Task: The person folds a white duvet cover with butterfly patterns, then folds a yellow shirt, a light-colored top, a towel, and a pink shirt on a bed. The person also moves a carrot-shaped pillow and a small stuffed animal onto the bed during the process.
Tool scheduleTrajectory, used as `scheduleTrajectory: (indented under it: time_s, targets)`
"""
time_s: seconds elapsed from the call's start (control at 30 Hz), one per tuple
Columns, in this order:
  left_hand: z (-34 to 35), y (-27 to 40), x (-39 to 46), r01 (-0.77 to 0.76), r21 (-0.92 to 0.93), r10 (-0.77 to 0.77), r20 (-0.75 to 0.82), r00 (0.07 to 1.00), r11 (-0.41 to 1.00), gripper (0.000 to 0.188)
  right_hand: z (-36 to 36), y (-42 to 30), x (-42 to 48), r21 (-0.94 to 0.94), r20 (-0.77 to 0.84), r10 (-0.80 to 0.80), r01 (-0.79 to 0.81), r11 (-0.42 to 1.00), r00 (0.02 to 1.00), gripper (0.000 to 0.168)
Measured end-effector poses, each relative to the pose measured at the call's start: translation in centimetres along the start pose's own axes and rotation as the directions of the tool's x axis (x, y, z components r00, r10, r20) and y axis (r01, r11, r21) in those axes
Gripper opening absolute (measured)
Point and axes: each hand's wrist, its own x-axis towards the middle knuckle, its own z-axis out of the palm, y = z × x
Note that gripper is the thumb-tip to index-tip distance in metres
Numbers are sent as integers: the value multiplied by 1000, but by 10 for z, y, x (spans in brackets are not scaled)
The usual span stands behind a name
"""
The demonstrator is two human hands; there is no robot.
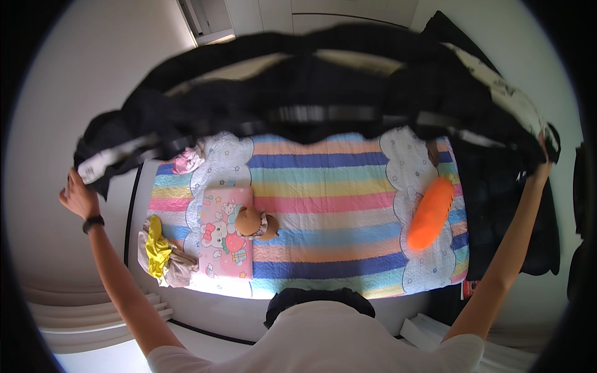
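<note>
A large black cloth (322, 93), perhaps a quilt, with pale patterned patches on its other side, spans the air before me in a wide arc. It is blurred and hides the far part of the bed. At its left corner my left hand (80, 196), with a dark band at the wrist, grips the edge. My right hand (543, 161) is closed on the opposite corner, partly covered by the fabric. Below lies a striped quilted bed cover (322, 210). On it are a pink cartoon-printed pad (224, 261), a brown plush toy (252, 224) overlapping the pad, and an orange bolster (431, 213).
Crumpled greyish clothing (179, 268) with a yellow cloth (157, 247) lies at the bed's near left corner. A pink bundle (189, 160) sits farther back. A black padded headboard (503, 214) borders the right end. White walls and pale curtains (84, 312) surround the bed.
</note>
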Motion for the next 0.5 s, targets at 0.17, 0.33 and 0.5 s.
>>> scheduleTrajectory:
  time_s: [0.17,0.33,0.5]
  targets:
    - [-35,8,-152,-160,-64,169,191,967,985,36,-93,56,-161,73,-60,363,-359,931,930,48]
    - [-89,-12,-324,-221,-174,272,378,885,960,29,-154,87,-393,-155,-219,671,-704,693,709,63]
    - [-60,13,-333,-294,-292,413,683,602,910,25,-157,171,-499,-111,-283,892,-936,333,351,55]
